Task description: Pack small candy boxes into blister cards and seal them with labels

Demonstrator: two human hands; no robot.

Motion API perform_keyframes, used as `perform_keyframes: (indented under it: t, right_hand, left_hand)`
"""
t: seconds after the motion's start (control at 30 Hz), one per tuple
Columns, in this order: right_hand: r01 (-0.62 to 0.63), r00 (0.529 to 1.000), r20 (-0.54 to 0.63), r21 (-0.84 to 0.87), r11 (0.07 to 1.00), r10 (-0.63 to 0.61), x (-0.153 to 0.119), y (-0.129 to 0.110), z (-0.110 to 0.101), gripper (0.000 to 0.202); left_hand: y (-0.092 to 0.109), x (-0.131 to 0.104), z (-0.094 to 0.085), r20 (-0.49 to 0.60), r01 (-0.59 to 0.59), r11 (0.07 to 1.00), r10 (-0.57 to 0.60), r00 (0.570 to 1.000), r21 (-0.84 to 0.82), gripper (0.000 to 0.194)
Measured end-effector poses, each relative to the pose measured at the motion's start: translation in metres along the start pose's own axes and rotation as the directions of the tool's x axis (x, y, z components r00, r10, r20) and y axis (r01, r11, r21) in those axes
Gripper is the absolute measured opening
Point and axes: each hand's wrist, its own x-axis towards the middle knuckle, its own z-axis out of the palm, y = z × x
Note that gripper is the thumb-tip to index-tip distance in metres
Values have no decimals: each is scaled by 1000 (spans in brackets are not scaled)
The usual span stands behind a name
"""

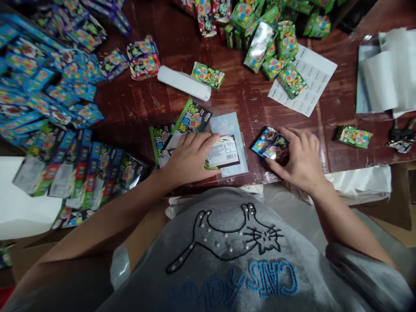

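Note:
My left hand (191, 157) is closed over a flat printed packet with a white barcode label (224, 151), its thumb and forefinger on either side of the label. A pale translucent sheet (238, 125) lies under that packet. Black-and-green printed packets (191, 117) overlap just beyond these fingers. My right hand (302, 158) grips a group of small, shiny candy-style boxes (271, 144), blue and purple on top, between thumb and fingers at the table's near edge. The palm hides part of the boxes.
Piles of blue boxes (32, 86) and green boxes (247, 17) stand at the left and back. A white roll-like piece (183, 83), a sticker sheet (316, 78), a lone green box (353, 136) and keys (401, 136) lie around. Fanned packets (81, 169) rest at left.

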Motion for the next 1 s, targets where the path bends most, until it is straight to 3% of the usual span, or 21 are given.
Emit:
perform_keyframes:
  t: [0.13,0.2,0.3,0.47,0.6,0.67,0.87,0.93,1.0]
  right_hand:
    - [-47,994,99,-79,996,55,-18,41,-18,98]
    - [-71,992,95,-136,988,84,-22,51,-18,105]
    - [1,999,50,-58,998,2,-9,37,3,117]
    - [76,997,12,71,995,-77,27,-4,41,84]
    - [149,986,-91,136,979,-138,41,-15,45,83]
    - [242,968,-109,167,956,-226,43,-20,46,82]
    - [519,850,-62,264,813,-523,47,-35,54,74]
    - [552,823,-53,303,776,-565,48,-35,54,84]
    - [530,837,-43,317,787,-546,47,-32,53,102]
  left_hand:
    - [-4,5,-2,-6,-7,1000,7,1000,6,97]
    - [-7,7,0,7,-4,1000,4,1000,-9,98]
    - [-7,10,4,16,1,1000,-1,1000,-30,101]
    - [-2,8,4,0,8,999,-8,1000,-40,111]
    - [-4,-1,5,-11,22,999,-23,1000,-46,112]
    - [-6,-5,6,-29,29,998,-31,999,-53,111]
    - [-9,-9,11,-19,-21,996,19,1000,-82,103]
    - [-10,-9,12,-10,-44,995,43,999,-93,99]
    - [-12,-8,12,-15,-43,995,42,999,-91,99]
